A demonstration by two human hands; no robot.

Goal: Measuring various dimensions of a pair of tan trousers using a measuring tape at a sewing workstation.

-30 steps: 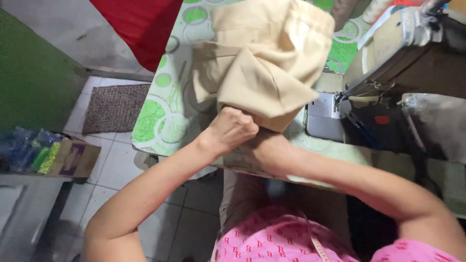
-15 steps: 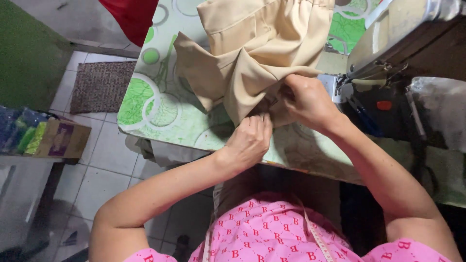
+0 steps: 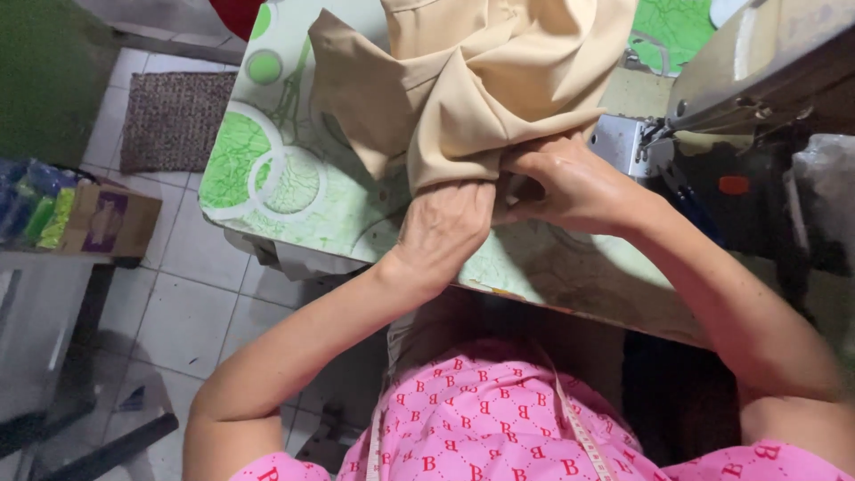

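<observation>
A beige fabric garment [image 3: 481, 80] lies bunched on a table covered with a green-and-white patterned cloth [image 3: 276, 178]. My left hand [image 3: 445, 227] reaches into a folded tube of the fabric, its fingers hidden inside. My right hand [image 3: 565, 183] grips the fabric's lower edge just to the right, touching the left hand. Both hands sit near the table's front edge, left of the sewing machine [image 3: 757, 80].
The sewing machine's metal plate [image 3: 614, 142] lies right of my hands. A brown doormat [image 3: 169, 120] lies on the tiled floor at left. A cardboard box with colourful packets [image 3: 80, 214] stands on a low stand at far left. Red cloth [image 3: 236, 13] shows at top.
My left hand has moved up from under the fabric's edge and slid into its fold. My right hand has shifted slightly right, still gripping. The view has moved closer.
</observation>
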